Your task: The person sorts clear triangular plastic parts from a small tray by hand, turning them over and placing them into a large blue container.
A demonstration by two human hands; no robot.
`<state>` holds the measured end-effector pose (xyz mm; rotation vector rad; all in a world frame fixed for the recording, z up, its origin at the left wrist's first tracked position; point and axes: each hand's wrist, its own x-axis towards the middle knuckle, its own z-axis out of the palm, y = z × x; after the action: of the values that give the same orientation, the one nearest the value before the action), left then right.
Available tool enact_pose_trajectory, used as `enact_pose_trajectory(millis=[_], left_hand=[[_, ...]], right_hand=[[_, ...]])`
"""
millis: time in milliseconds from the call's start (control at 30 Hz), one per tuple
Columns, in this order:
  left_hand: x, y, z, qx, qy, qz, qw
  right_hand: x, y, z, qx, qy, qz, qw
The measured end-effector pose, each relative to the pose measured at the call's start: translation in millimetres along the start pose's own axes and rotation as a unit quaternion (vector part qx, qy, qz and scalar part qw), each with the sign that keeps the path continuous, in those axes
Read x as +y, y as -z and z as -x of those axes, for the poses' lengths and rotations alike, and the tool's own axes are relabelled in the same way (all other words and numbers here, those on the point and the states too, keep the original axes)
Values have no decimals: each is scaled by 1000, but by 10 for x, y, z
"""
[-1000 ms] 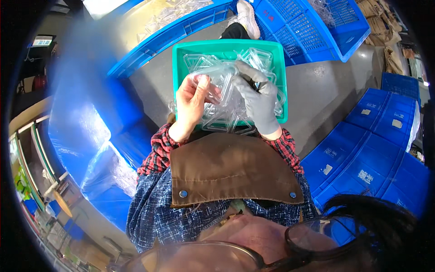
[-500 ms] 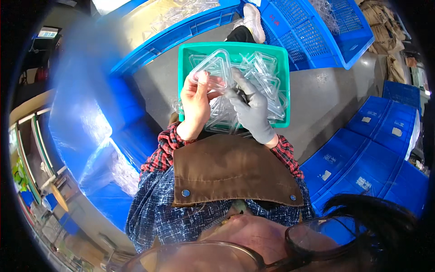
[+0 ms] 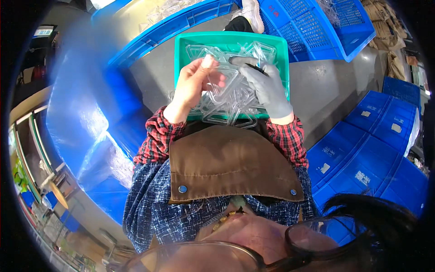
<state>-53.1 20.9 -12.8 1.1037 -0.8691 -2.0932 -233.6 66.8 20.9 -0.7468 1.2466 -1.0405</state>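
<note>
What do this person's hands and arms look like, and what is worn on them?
The left hand is bare. The right hand wears a grey glove ending near the wrist. Both sleeves are wrinkled, with a red-and-black checked pattern.

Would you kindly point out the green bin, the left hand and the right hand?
Green bin [image 3: 217, 39], head view: far wall.
Left hand [image 3: 191, 83], head view: thumb's base.
Right hand [image 3: 269, 88], head view: glove's middle.

Green tub [image 3: 217, 37] with a loose heap of clear triangular frames [image 3: 231, 103].
</note>
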Motion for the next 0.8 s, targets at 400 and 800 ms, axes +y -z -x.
enact_pose_trajectory(millis=[400, 800], left_hand=[[-161, -142, -7, 126, -99, 104, 982], [-127, -12, 98, 31, -63, -21, 997]], right_hand=[[321, -149, 140, -3, 278, 260, 924], [78, 7, 135, -117, 327, 297, 889]])
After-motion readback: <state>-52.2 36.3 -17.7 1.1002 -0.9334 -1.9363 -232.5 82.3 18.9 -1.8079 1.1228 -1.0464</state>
